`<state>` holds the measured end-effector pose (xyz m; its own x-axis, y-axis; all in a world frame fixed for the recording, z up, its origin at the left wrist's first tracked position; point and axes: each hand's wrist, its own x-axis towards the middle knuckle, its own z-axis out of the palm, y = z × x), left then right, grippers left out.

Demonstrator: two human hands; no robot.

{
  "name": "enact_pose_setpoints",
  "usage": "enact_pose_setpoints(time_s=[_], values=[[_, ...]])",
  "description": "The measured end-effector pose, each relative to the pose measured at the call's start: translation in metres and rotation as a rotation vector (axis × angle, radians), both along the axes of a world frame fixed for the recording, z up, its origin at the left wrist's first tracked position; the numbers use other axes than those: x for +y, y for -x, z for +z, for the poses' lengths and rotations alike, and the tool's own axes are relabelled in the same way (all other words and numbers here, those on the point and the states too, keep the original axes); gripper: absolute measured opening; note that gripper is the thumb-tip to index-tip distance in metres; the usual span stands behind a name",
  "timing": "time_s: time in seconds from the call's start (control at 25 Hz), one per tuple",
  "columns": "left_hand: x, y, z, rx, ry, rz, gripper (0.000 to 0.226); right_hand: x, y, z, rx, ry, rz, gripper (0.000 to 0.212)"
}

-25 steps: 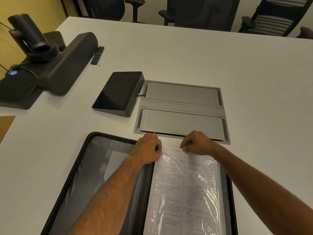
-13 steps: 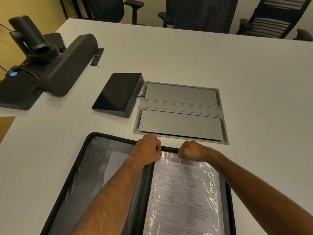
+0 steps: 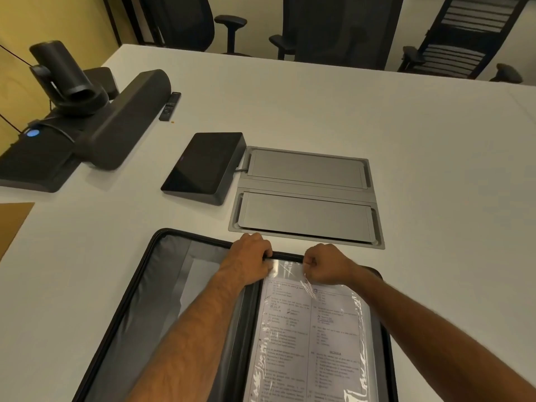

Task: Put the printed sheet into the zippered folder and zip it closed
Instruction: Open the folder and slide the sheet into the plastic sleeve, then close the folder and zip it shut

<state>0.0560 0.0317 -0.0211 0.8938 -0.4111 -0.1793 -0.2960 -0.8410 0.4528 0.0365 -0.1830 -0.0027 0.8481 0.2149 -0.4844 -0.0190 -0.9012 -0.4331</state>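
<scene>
A black zippered folder lies open flat on the white table in front of me, grey lining up. On its right half the printed sheet sits inside a clear plastic sleeve, its top edge a little below the sleeve's mouth. My left hand pinches the sleeve's top edge near the folder's spine. My right hand is closed on the same top edge, further right. Both forearms cross the folder and hide part of it.
Just beyond the folder a grey cable hatch is set in the table. A black touch panel, a speaker bar with camera and a remote stand to the left. Office chairs line the far edge. Brown cardboard lies at the left.
The printed sheet has slid down deeper into the sleeve, away from its top edge. Both hands stay at the sleeve's mouth, the right one shifted slightly toward me.
</scene>
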Motion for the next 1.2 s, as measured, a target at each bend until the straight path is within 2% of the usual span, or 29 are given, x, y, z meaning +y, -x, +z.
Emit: enact_pose_setpoints(time_s=[0.04,0.2,0.32,0.52,0.88,1.04,1.2], values=[[0.002,0.002,0.002,-0.006,-0.002,-0.001,0.027,-0.001,0.003,0.001,-0.027,-0.011,-0.030,0.004],[0.013,0.014,0.013,-0.057,0.016,0.038,0.032,-0.006,0.019,-0.001,-0.182,0.008,-0.139,0.024],[0.027,0.025,0.023,-0.104,0.014,0.096,0.038,-0.012,0.040,-0.003,-0.324,0.012,-0.243,0.031],[0.063,0.056,0.033,-0.150,-0.036,0.201,0.048,-0.024,0.088,-0.005,-0.424,-0.079,-0.361,0.041],[0.136,0.117,0.041,-0.130,-0.168,0.447,0.065,-0.033,0.191,-0.005,-0.394,-0.172,-0.649,0.056],[0.165,0.141,0.040,-0.039,-0.206,0.573,0.085,-0.034,0.230,-0.009,-0.352,-0.213,-0.789,0.056],[0.189,0.165,0.037,0.089,-0.179,0.712,0.100,-0.031,0.270,-0.019,-0.243,-0.217,-0.972,0.066]])
